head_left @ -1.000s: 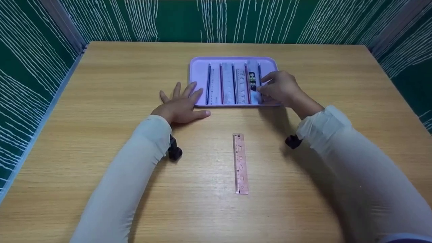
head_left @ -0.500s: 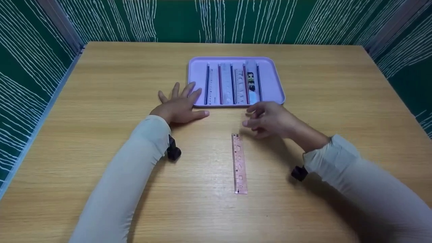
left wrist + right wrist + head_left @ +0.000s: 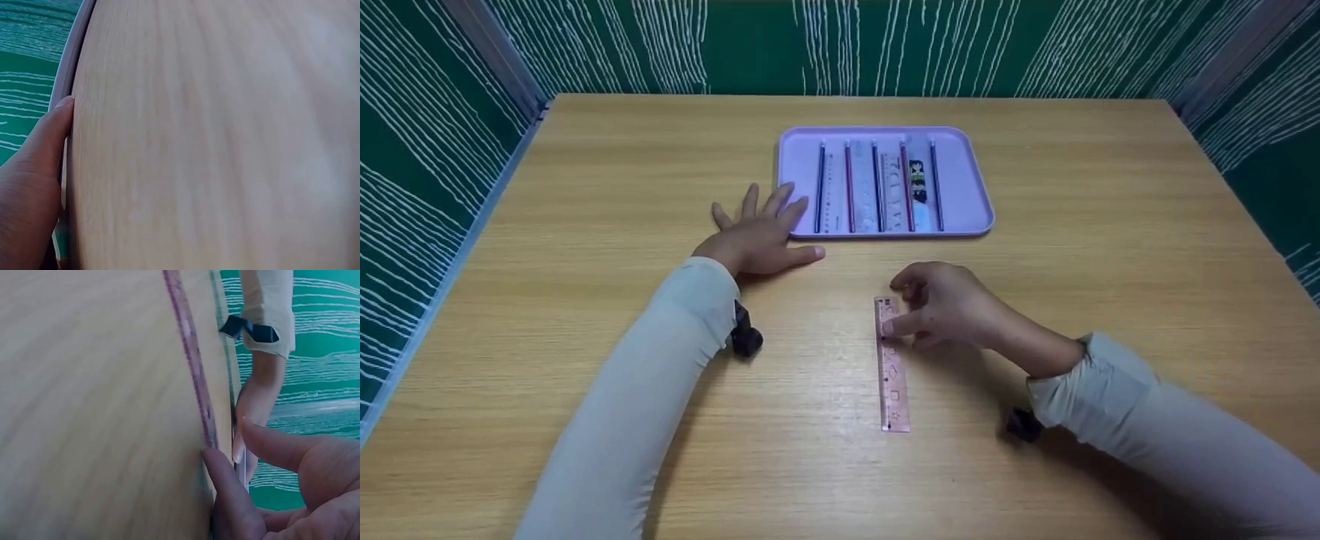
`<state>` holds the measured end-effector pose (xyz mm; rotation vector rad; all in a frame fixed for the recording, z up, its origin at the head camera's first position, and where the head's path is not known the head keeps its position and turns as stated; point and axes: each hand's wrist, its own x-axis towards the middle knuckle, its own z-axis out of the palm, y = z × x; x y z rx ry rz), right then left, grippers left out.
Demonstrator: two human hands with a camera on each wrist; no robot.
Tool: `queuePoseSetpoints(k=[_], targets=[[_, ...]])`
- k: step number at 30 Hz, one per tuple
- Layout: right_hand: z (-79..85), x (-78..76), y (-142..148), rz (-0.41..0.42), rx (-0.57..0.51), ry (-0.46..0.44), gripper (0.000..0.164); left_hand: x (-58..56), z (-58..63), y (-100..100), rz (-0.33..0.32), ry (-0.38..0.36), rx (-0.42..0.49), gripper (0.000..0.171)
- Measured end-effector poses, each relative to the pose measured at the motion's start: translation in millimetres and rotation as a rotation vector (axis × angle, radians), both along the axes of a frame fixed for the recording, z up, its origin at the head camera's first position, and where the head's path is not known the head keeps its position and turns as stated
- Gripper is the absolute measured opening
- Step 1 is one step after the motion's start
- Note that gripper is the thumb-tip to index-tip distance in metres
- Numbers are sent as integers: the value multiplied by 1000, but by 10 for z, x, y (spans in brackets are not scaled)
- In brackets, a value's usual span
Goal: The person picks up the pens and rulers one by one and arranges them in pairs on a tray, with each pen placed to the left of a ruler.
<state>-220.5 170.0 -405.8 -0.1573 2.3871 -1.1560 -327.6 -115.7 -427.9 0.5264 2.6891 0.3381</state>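
A pink ruler with cut-out shapes lies on the table, its length pointing away from me. My right hand is over its far end, with the thumb above the ruler and the index finger just beyond its tip. In the right wrist view, the index fingertip is at the end of the ruler, while the thumb stands apart from it. My left hand lies spread, fingers straight, at the near left corner of a purple tray. Its thumb shows in the left wrist view.
Inside the tray, dark pencils and red pencils alternate with clear rulers, one bearing a dark cartoon print. A wooden table carries everything. Green walls with white streaks stand behind and beside it.
My right hand has moved from the tray's right side toward me, down to the pink ruler's far end. The left hand and the ruler have stayed in place.
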Motion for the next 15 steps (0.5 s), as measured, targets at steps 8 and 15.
queuePoseSetpoints(k=[8, 15], targets=[[-44, 90, -60, 138, 267, 314, 79, 6, 16, -2, -2, 3, -13, 99], [-55, 87, -86, 151, 282, 307, 74, 10, 15, 0, 2, -4, -14, 99]])
